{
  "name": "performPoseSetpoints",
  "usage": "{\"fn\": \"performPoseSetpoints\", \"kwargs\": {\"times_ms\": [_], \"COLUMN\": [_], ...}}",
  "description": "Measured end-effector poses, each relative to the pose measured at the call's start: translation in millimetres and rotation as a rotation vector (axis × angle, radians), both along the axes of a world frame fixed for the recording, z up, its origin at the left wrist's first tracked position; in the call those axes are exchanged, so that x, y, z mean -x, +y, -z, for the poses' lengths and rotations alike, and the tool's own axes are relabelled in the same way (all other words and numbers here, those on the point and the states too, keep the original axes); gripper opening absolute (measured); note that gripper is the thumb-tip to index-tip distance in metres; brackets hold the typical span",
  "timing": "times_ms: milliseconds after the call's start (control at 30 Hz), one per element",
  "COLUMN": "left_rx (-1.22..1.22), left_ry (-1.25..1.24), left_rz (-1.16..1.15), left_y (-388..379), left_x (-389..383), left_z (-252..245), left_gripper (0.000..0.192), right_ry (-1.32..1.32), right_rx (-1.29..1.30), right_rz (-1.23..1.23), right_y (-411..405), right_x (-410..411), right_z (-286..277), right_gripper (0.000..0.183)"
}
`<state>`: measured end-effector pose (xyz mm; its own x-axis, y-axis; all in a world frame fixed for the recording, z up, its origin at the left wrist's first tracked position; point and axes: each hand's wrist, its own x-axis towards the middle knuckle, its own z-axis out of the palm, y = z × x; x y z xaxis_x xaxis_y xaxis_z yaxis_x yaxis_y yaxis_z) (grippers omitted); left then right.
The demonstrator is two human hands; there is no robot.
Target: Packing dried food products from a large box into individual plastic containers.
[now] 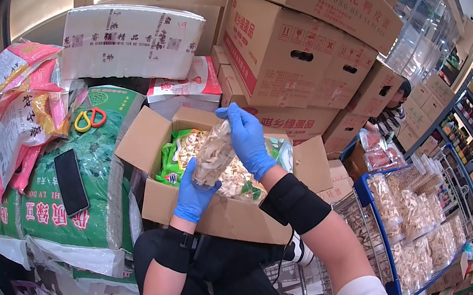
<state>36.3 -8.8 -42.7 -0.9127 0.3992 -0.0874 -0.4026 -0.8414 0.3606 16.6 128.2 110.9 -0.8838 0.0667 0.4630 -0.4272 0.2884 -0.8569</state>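
Both my hands wear blue gloves and hold a tilted clear plastic jar (215,155) packed with pale dried slices. My left hand (194,196) supports its lower end. Around its top end, my right hand (249,140) is curled, hiding the jar's mouth, so I cannot tell whether a lid is on. Directly below is an open cardboard carton (215,219) with its flaps spread. Inside the carton, a green printed plastic bag (167,161) lies open, with loose dried slices (238,178) showing in it.
Left, green woven sacks (108,201) carry a phone (71,183), scissors (90,119) and pink-white packets (27,108). A white foam box (132,43) and stacked cartons (298,59) stand behind. Right is a shopping cart (391,262) of filled jars; beyond it, a person (389,117).
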Motion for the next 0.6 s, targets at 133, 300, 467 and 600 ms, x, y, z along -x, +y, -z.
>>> {"fn": "performPoseSetpoints", "kwargs": {"times_ms": [133,300,467,600], "left_rx": [-0.041,-0.033,-0.138,-0.153], "left_ry": [0.034,-0.023,0.007,0.048], "left_rz": [0.025,0.010,0.029,0.028], "left_y": [-0.7,-2.2,-0.7,0.2], "left_x": [1.2,-3.1,-1.2,1.0], "left_z": [3.1,2.2,-3.4,-3.1], "left_gripper": [0.054,0.055,0.054,0.052], "right_ry": [0.105,0.030,-0.071,0.037], "right_rx": [-0.504,-0.905,-0.090,-0.487], "right_rz": [-0.047,-0.137,-0.377,-0.170], "right_y": [6.0,13.1,23.7,28.1], "right_x": [-9.2,-10.7,-7.8,-25.2], "right_z": [1.5,-13.4,-33.8,-21.5], "right_gripper": [0.049,0.057,0.057,0.057]}}
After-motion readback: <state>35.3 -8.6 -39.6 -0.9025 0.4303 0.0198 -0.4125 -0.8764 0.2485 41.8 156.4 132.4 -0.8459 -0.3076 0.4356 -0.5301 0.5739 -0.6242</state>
